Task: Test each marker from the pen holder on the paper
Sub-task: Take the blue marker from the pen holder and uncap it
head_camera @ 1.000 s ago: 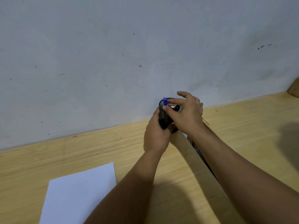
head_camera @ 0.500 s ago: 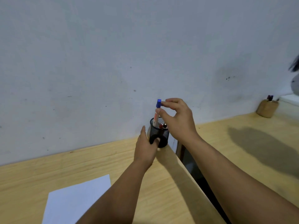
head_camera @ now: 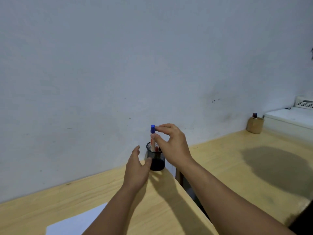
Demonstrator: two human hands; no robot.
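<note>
My right hand (head_camera: 171, 146) pinches the marker (head_camera: 152, 135) near its cap; light, stiff, slick. Left hand (head_camera: 137, 168), fingers loosely spread, touches the holder (head_camera: 156, 160).

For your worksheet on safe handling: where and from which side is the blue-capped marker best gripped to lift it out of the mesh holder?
Grip the marker at its upper end, around the cap, pinching from the side and drawing straight up. It stands nearly upright with its lower part sunk in the holder, so only the top is free. The right hand already pinches it there; the left hand is beside the holder.
</note>
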